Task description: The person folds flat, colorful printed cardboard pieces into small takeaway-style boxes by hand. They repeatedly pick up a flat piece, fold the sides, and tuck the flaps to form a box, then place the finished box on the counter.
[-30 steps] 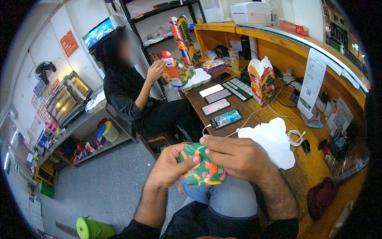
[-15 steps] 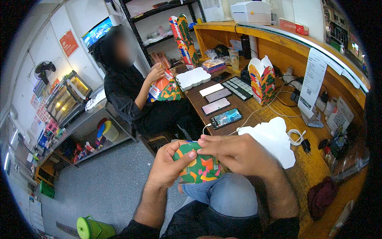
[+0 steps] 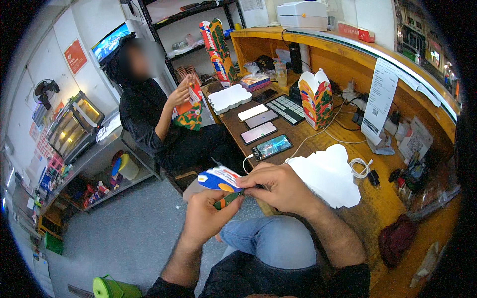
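A printed cardboard takeaway box, blue, white, orange and green, is held above my lap, partly folded. Around its lower part my left hand is closed, thumb along the green edge. My right hand pinches the same box at its right side, fingertips close to the left thumb. Beside my right hand lies a flat white box blank, plain side up. Across from me a seated person in black holds a similar patterned box in raised hands.
On the wooden desk are several phones, a keyboard, a formed box and a stack of white blanks. Tall nested boxes stand behind. A white cable lies coiled at right. A green bin stands on the floor.
The box in my hands has been tilted, so its blue and white part now shows above my fingers. My right hand has moved from its top edge to its side. The other person's box is raised.
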The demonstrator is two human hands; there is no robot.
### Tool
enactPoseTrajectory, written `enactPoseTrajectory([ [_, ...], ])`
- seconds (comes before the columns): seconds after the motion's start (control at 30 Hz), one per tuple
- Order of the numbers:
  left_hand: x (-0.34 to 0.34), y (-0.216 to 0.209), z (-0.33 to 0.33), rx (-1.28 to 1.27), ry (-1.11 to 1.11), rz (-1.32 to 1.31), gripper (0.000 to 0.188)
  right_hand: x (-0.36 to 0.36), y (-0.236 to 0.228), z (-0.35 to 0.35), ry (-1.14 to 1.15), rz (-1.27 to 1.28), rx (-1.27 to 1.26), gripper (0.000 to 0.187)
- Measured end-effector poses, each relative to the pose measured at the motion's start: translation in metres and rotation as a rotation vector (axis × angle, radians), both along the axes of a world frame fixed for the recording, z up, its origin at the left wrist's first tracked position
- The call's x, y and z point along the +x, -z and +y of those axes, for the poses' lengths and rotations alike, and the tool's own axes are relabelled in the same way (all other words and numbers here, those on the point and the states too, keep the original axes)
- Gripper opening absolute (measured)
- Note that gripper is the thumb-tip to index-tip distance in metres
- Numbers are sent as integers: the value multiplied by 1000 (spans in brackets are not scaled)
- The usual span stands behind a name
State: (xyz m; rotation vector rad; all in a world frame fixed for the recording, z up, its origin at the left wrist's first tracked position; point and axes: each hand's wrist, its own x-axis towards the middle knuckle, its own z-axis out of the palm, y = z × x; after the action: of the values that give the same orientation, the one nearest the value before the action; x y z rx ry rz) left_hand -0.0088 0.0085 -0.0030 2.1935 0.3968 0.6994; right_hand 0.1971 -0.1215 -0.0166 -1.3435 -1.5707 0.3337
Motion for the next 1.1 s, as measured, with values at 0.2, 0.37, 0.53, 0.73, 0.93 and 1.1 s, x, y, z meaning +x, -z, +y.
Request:
enactPoseTrajectory([
  [0.2,-14,-21,19,368,291,313,11,-7,-10,-8,147,-338,33,108],
  [0.37,-5,-32,22,604,409,320,14,-5,-13,-5,-118,-67,-92,127],
  [0.53,-2,-35,9,691,94,-274,68,10,-7,-4,-13,-27,23,124],
  [0.73,18,20,15,9,-38,-926,126,-12,2,12,-148,464,291,120],
  [0.93,29,22,2,-601,186,-865,102,-31,20,26,-40,439,234,117],
  [1.1,21,34,32,-350,138,-712,90,-33,-29,-7,433,-362,262,94],
])
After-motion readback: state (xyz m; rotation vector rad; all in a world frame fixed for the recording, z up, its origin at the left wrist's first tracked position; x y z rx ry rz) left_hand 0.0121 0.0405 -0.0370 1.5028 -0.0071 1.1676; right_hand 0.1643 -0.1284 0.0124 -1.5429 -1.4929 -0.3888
